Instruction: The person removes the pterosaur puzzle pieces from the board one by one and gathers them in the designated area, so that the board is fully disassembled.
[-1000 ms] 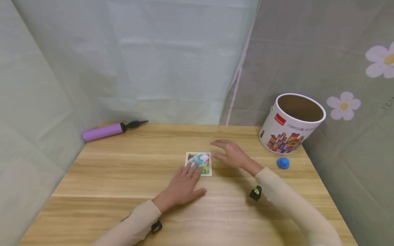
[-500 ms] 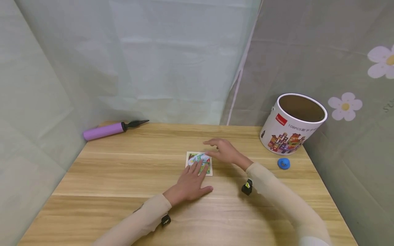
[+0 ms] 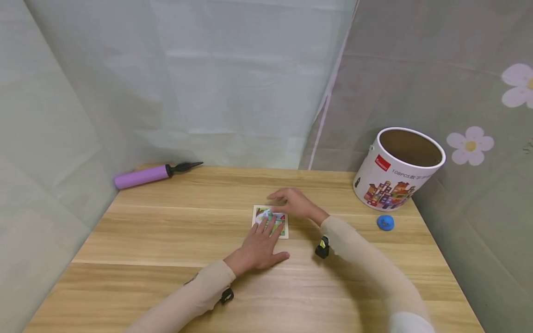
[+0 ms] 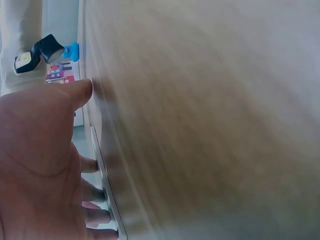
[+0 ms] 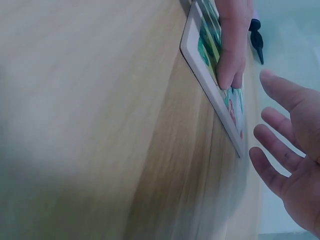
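On the wooden table lies a small square picture board [image 3: 259, 212] with a pale rim and a printed green dinosaur scene. My left hand [image 3: 260, 249] is laid flat over its near half, with spread, straight fingers touching the picture. Over the board's far right part hovers my right hand [image 3: 294, 203], its fingers loosely bent and holding nothing. In the right wrist view, a gap shows between the right hand [image 5: 295, 145] and the board [image 5: 212, 47], where left-hand fingers [image 5: 231, 55] press on the picture. The left wrist view shows the board edge-on beneath the left fingertips.
A white bucket [image 3: 385, 185] with printed toy blocks stands at the back right. In front of it sits a small blue toy [image 3: 385, 222]. A purple hand pump [image 3: 141, 177] with a black nozzle lies at the back left. Fabric walls [image 3: 250, 92] enclose the table.
My right hand has moved left, from beside the board to above its far right part. My left hand has shifted slightly right and stays on the board.
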`<state>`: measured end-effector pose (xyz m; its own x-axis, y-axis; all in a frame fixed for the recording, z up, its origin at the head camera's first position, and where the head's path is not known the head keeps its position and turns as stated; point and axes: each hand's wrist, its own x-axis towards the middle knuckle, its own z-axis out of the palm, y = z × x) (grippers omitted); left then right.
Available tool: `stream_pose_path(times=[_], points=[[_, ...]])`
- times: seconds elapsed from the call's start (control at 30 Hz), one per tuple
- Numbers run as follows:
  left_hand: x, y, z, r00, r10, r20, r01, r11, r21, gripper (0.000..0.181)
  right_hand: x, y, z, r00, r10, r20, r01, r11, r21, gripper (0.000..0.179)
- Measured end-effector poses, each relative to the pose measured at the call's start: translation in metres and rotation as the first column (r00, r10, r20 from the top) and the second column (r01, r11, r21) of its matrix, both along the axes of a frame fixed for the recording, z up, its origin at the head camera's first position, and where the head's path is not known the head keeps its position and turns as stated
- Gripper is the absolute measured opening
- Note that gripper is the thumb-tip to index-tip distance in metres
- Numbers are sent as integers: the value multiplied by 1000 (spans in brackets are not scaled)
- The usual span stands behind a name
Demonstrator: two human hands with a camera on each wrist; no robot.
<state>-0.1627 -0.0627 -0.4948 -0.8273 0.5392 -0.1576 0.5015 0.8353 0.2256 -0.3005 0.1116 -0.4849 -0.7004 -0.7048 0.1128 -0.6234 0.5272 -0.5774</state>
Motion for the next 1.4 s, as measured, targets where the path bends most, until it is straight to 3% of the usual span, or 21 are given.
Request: stream_pose_path(times=[0.63, 1.17, 1.4], points=[[2, 1, 6, 1000, -1, -4, 1, 1000, -20, 86, -11, -30, -10, 999, 30, 36, -30, 999, 12, 16], [1, 0, 1, 1000, -4, -1, 4, 1000, -1, 88, -7, -36, -11, 1000, 10, 14, -11, 999, 53, 20], [-1, 0, -1, 1000, -8, -6, 8, 1000, 7, 88, -7, -37, -12, 998, -11, 60, 9, 999, 41, 21]])
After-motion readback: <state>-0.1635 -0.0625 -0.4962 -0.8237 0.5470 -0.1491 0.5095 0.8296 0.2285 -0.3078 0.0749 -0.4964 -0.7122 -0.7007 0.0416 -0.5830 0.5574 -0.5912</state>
